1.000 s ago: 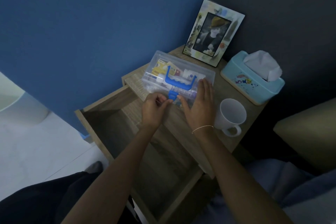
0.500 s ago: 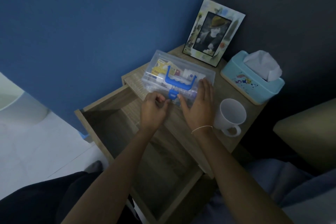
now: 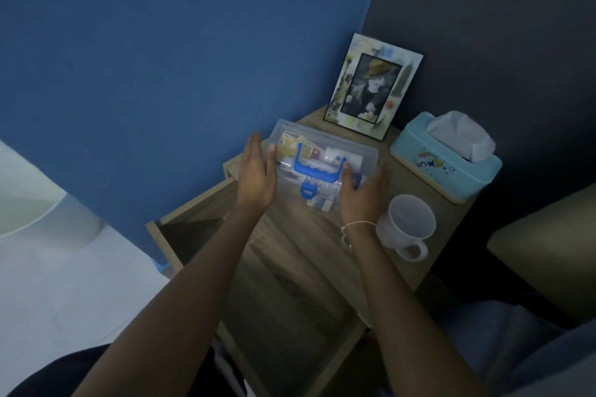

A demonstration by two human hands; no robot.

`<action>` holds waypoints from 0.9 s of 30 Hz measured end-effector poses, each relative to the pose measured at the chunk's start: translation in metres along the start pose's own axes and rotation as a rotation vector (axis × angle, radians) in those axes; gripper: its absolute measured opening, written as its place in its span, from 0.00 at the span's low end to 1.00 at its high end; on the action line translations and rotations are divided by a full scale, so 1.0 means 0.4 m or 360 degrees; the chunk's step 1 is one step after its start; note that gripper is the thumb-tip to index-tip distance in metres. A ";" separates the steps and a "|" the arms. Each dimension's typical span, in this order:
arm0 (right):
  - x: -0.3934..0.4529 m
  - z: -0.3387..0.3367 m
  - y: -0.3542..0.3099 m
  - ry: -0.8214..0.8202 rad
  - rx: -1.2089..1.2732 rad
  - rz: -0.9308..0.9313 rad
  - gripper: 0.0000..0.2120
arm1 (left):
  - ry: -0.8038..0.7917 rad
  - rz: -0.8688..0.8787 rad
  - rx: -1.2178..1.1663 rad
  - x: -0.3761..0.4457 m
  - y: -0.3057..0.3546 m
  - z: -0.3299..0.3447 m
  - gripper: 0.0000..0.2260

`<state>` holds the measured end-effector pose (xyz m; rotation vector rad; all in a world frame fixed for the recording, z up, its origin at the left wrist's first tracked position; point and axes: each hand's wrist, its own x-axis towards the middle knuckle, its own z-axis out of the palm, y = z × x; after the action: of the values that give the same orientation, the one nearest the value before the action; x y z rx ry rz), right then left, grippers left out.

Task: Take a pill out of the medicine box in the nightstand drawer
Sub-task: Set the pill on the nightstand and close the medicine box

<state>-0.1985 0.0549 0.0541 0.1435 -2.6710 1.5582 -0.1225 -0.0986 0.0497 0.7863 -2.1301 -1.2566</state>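
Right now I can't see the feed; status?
Left hand and right hand open, flanking medicine box. Lid shut, blue latch down. Mug beside right wrist.

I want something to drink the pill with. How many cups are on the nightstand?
1. A white ceramic mug stands upright on the wooden nightstand top, right of the clear plastic medicine box and in front of the light-blue tissue box.

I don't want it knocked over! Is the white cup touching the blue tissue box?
Apart. The head view shows bare wood between the white cup and the tissue box.
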 end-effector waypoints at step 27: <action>-0.250 -0.088 -0.113 -0.0714 0.0459 -0.0049 0.40 | 0.0106 -0.0032 0.0051 -0.108 0.011 -0.281 0.19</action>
<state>-0.0947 0.0693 0.1020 0.6089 -2.6991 2.1091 -0.0153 -0.1311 0.0943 0.8533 -2.0986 -1.1929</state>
